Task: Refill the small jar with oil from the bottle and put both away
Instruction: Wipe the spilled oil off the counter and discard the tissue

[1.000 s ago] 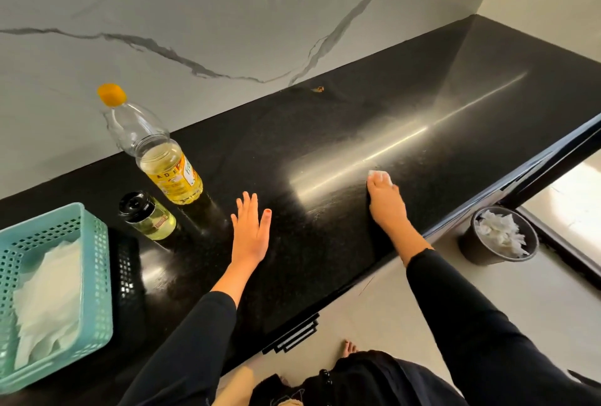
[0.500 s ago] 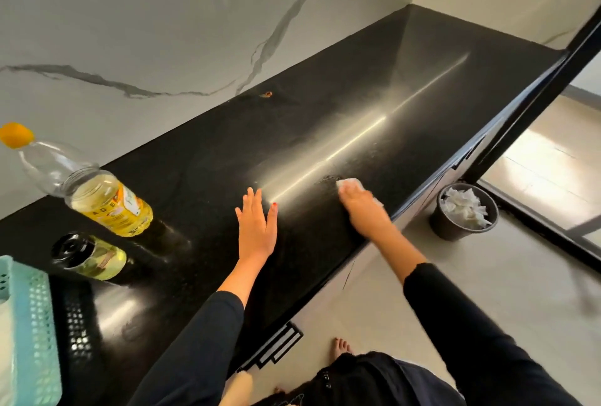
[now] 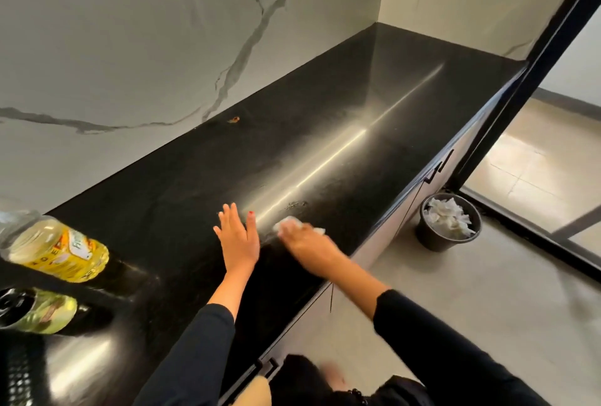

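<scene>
The oil bottle [image 3: 55,251] with a yellow label stands at the far left of the black counter [image 3: 341,119], its top cut off by the frame edge. In front of it sits the small jar [image 3: 39,309] with a black lid and yellow oil inside. My left hand [image 3: 237,239] lies flat on the counter, fingers straight, well right of both. Just beside it, my right hand [image 3: 309,247] presses a white tissue [image 3: 289,221] onto the counter; the hand is blurred.
A smeared patch [image 3: 296,204] marks the counter beyond the tissue. A small brown speck [image 3: 233,119] lies near the marble wall. A dark bin [image 3: 450,221] full of used tissues stands on the floor at the right, by a black door frame [image 3: 520,96].
My right hand has slid the tissue leftward along the counter toward my left hand. The view has turned right, so the bottle and jar sit at the left edge and the basket is gone.
</scene>
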